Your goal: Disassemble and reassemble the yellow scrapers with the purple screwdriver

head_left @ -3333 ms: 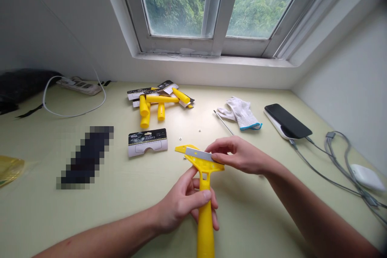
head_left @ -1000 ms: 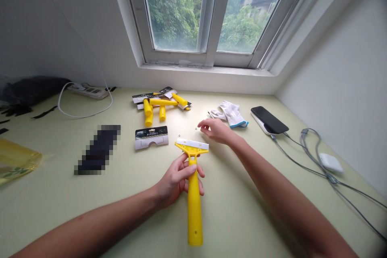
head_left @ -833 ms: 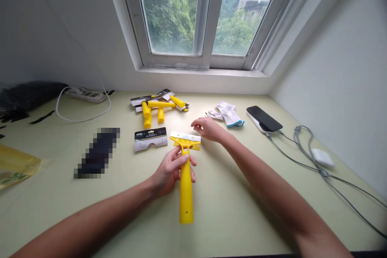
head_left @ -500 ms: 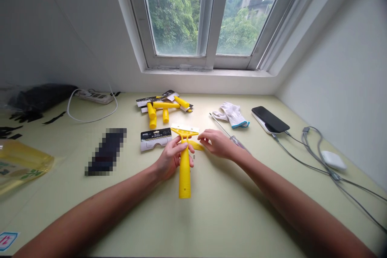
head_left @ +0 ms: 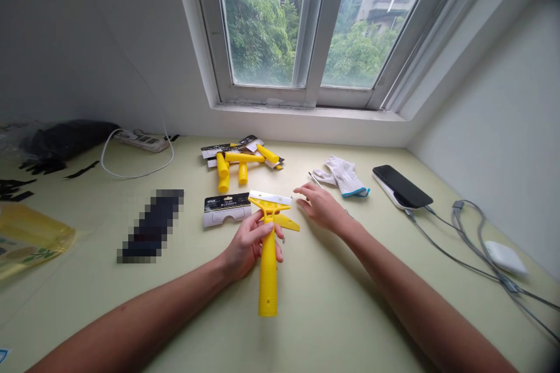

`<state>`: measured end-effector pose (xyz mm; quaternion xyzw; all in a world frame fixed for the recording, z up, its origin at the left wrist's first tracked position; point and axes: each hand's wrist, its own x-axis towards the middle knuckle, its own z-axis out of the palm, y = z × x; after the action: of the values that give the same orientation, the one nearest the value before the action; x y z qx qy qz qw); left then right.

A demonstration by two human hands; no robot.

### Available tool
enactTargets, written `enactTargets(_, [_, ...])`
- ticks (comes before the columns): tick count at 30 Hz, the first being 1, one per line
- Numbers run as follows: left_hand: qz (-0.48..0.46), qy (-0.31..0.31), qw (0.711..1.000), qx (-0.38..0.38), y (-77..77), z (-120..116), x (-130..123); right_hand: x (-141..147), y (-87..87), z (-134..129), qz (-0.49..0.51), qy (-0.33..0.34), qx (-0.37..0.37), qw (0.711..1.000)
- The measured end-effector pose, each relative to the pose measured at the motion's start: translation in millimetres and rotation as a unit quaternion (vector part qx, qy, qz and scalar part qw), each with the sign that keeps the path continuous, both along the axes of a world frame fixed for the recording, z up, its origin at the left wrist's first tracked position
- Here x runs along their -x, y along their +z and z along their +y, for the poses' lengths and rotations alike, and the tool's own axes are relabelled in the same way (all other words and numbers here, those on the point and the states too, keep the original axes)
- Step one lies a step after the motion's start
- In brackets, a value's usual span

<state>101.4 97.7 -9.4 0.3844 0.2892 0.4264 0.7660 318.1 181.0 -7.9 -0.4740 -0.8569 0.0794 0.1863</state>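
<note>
My left hand [head_left: 250, 245] is wrapped round the neck of a yellow scraper [head_left: 268, 274], whose handle points toward me. At its head lies a metal blade [head_left: 268, 196]. A curved yellow piece [head_left: 286, 222] rests on the table just right of the scraper, with a tiny metal part [head_left: 283, 239] below it. My right hand [head_left: 321, 207] hovers right of the blade, fingers apart, with nothing seen in them. Beneath it a screwdriver [head_left: 315, 179] is mostly hidden. Left of the blade sits a black and white card [head_left: 225, 210].
Several yellow handles [head_left: 245, 157] with cards are piled at the back. White gloves [head_left: 343, 176] lie behind my right hand. A phone [head_left: 402, 185] and grey cables [head_left: 476, 245] are at the right, a yellow bag [head_left: 35, 239] at the left.
The view has shifted slightly. My right hand has moved up, away from the curved yellow piece, and its fingers have spread somewhat. The left hand still holds the scraper.
</note>
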Motion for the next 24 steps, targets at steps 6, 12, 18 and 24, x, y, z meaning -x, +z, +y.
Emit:
enactTargets(6, [-0.011,-0.009,1.000,0.004,-3.1,-0.2,0.7,5.8,-3.0,13.6,-0.023,0.016,0.013,1.000])
enactTargets(12, [-0.012,-0.002,1.000,0.012,-2.1,-0.8,2.1,3.2,-2.9,12.3,-0.020,0.011,0.022,1.000])
enactTargets(18, [-0.012,0.052,0.998,0.025,-0.5,-4.0,3.9,4.3,12.9,11.6,0.020,0.008,0.043,0.999])
enactTargets(24, [-0.008,0.073,0.997,0.021,-0.6,-5.6,2.9,22.6,19.6,-9.3,-0.007,0.112,0.102,0.988])
